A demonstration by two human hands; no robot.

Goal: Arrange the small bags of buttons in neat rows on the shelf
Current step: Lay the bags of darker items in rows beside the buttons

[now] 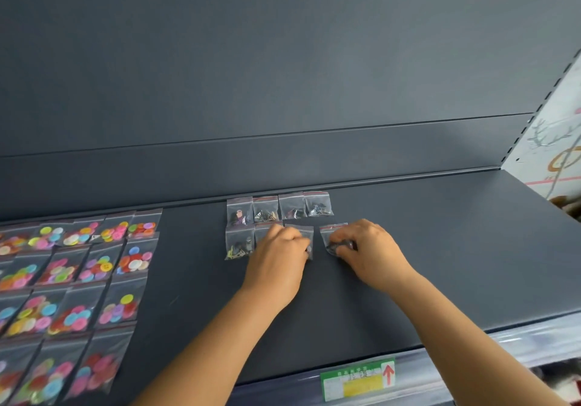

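Head view: small clear bags of dark buttons lie mid-shelf in two rows; the back row of four (279, 206) sits square along the rear lip, and the front row is being filled. The far-left front bag (239, 243) lies flat and free. The left hand (276, 256) rests fingers curled over the middle front bags, pressing one bag (303, 238) down; whether it pinches it cannot be told. The right hand (367, 248) has fingertips closed on the lower edge of the last bag (334, 235), which sits tilted and apart from its neighbour. Judgement: this bag should slide left and turn until its red seal lines up under the back row's last bag. To the left, bags of bright buttons (78, 267) overlap in rows. The dark shelf (440, 248) is bare to the right; a green price tag (358, 379) is on its front edge.
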